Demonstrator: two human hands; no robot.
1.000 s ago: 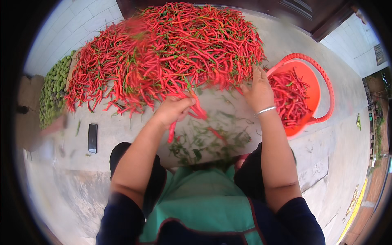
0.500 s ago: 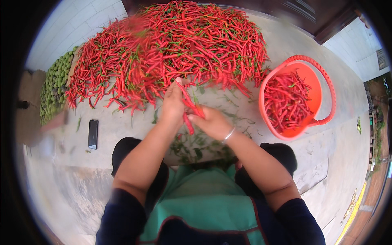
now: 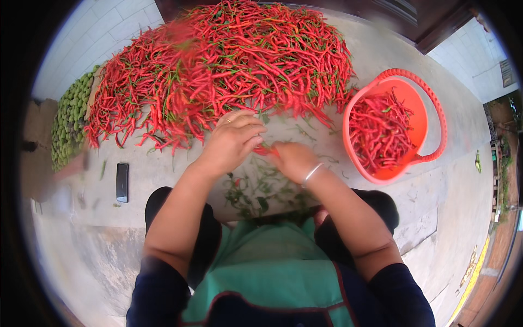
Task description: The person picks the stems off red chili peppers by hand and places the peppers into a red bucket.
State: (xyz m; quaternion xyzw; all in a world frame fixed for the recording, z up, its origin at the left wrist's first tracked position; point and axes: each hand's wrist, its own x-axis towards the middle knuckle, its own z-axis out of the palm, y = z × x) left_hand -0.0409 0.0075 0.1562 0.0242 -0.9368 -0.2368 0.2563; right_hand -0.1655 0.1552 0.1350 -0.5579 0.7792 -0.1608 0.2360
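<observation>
Red chili peppers (image 3: pixel 263 149) stick out of my right hand (image 3: pixel 294 161), which is closed around them and has a silver bangle at the wrist. My left hand (image 3: pixel 233 140) is just to the left, its fingers bent together close to the peppers' ends. Whatever it pinches is hidden behind the fingers. Beyond both hands spreads a big heap of red chili peppers (image 3: pixel 256 54) with green stems. Below them, stems and leaves (image 3: pixel 248 199) litter the floor between my knees.
At right stands a red-orange basket (image 3: pixel 422 128) with a twisted handle, partly filled with red chilies. A black phone (image 3: pixel 122 182) lies on the concrete floor (image 3: pixel 81 207) at left. Round green fruits (image 3: pixel 71 120) are piled at far left, beside a tiled wall (image 3: pixel 109 27).
My left hand has turned so its back faces up, and its fingers now bend over toward the right hand. The right hand has shifted slightly right, and less of the peppers shows.
</observation>
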